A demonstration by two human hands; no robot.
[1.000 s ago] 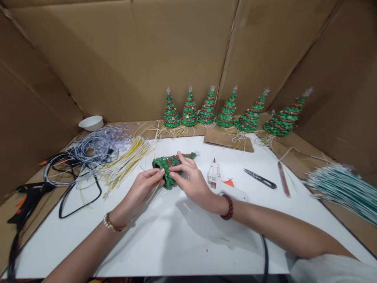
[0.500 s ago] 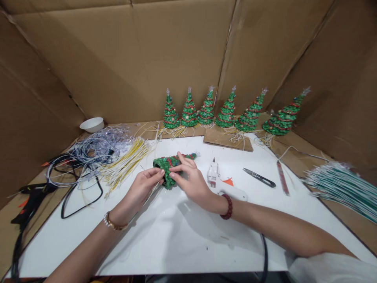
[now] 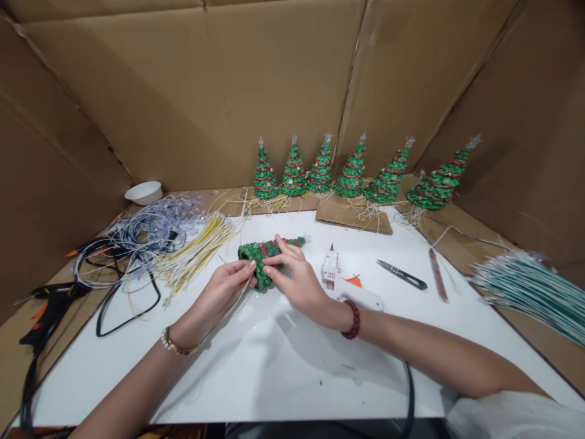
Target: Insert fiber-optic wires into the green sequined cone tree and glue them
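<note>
A small green Christmas tree [image 3: 261, 281] with red garland lies on its side on the white table, its open base facing left and its clear star tip to the right. My left hand [image 3: 228, 283] is closed at the rim of that base, thumb and forefinger pinched together. Thin pale wires [image 3: 241, 297] run from the base back under its palm; exactly what sits between the fingertips is partly hidden. Across the tree's side rests my right hand [image 3: 297, 277], gripping it between thumb and fingers, with the forefinger raised along the top.
Several finished trees [image 3: 351, 174] stand along the back. To the right lie a white glue gun [image 3: 331, 268], thread snips [image 3: 402, 274], a red strip [image 3: 437, 274] and green-white wires [image 3: 532, 286]. On the left are yellow-white wires [image 3: 196, 253], tangled light strings [image 3: 146, 228], a black glue gun [image 3: 52, 305] and a white bowl [image 3: 144, 194].
Almost nothing differs. Both hands keep the same grip on the tree and wires, and the view has shifted very slightly.
</note>
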